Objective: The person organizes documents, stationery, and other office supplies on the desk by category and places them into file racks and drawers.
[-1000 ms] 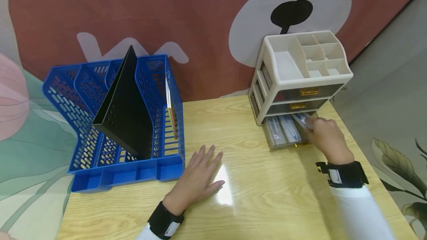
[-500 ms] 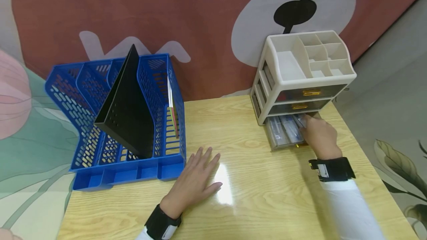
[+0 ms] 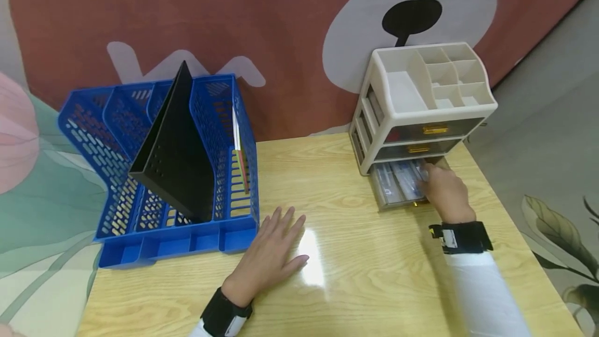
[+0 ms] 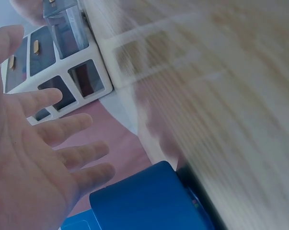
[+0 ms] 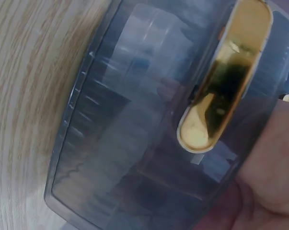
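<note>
A white desktop organizer (image 3: 435, 113) stands at the right, its clear bottom drawer (image 3: 393, 205) pulled out. Several clear plastic packets (image 3: 406, 181) with pale contents lie in that drawer. My right hand (image 3: 446, 191) reaches into the drawer's right side, thumb and a finger against the rightmost packet; whether they pinch it is hidden. In the right wrist view, the drawer's smoky front with its gold handle (image 5: 225, 76) covers most of the fingers. My left hand (image 3: 269, 254) rests on the table, fingers spread, holding nothing; its palm side (image 4: 29, 163) shows in the left wrist view.
A blue file rack (image 3: 178, 238) stands at the left with a black folder (image 3: 182, 160) leaning in it and thin booklets (image 3: 240, 155) in its right slot. Two upper drawers (image 3: 430, 130) of the organizer are shut. A printed cloth (image 3: 290, 66) hangs behind the wooden table (image 3: 355, 274).
My right hand has moved left and lowered the tilted packet into the bottom drawer beside the others. My left hand stays on the table, shifted only slightly.
</note>
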Motion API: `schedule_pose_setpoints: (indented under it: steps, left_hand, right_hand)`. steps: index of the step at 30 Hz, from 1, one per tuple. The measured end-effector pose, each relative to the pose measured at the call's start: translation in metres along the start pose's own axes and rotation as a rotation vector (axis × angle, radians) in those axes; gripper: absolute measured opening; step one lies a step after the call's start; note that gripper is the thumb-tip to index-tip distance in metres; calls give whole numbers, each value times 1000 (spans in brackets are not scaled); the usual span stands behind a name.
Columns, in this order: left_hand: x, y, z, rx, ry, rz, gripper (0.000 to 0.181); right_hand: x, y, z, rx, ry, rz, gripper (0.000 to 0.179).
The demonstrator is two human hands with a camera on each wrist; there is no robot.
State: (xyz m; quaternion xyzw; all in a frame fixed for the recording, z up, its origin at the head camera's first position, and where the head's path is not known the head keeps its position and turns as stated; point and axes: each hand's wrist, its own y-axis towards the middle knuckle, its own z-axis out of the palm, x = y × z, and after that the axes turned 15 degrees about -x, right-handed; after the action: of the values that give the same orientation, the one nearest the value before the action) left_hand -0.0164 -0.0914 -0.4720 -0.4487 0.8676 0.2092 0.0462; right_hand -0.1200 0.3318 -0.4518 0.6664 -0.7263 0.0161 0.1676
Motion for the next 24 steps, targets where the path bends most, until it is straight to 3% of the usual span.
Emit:
schedule_pose_setpoints:
  steps: [9, 13, 19, 24]
  left_hand:
    - [1, -1, 0, 5, 4, -17, 79]
    - [2, -1, 0, 7, 12, -13, 79]
    - [3, -2, -1, 0, 16, -8, 78]
    - [6, -3, 0, -19, 14, -3, 74]
  right_hand:
    - [0, 2, 1, 34, -1, 4, 42]
    - [1, -2, -2, 3, -15, -8, 37]
    - [5, -19, -14, -149, -24, -52, 29]
    - [6, -31, -21, -363, 17, -188, 24]
